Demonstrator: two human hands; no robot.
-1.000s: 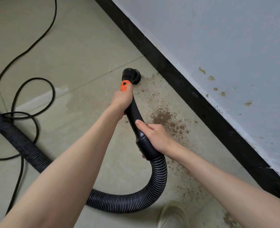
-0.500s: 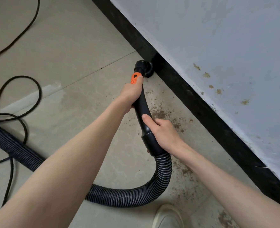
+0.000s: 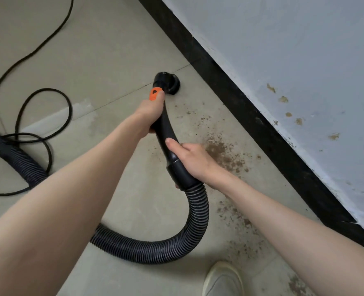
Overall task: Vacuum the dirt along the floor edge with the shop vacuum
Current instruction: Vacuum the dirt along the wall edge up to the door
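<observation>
A black vacuum wand (image 3: pixel 165 129) with an orange collar (image 3: pixel 155 94) ends in a round black nozzle (image 3: pixel 168 83) on the tiled floor, a short way out from the black skirting (image 3: pixel 251 116). My left hand (image 3: pixel 150 113) grips the wand just below the orange collar. My right hand (image 3: pixel 192 159) grips the wand lower down, where it joins the ribbed black hose (image 3: pixel 189 227). Brown dirt (image 3: pixel 223 153) is scattered on the floor between the wand and the skirting, thickest beside my right hand.
The hose loops behind my arms and runs off to the left (image 3: pixel 16 159). A black power cord (image 3: pixel 38 116) lies coiled on the floor at left. A pale shoe (image 3: pixel 223 278) shows at the bottom. The grey wall (image 3: pixel 294 60) has brown stains.
The nozzle has pulled back from the skirting, where it was half a second ago, and now sits out on the open tile. Both hands keep their grips.
</observation>
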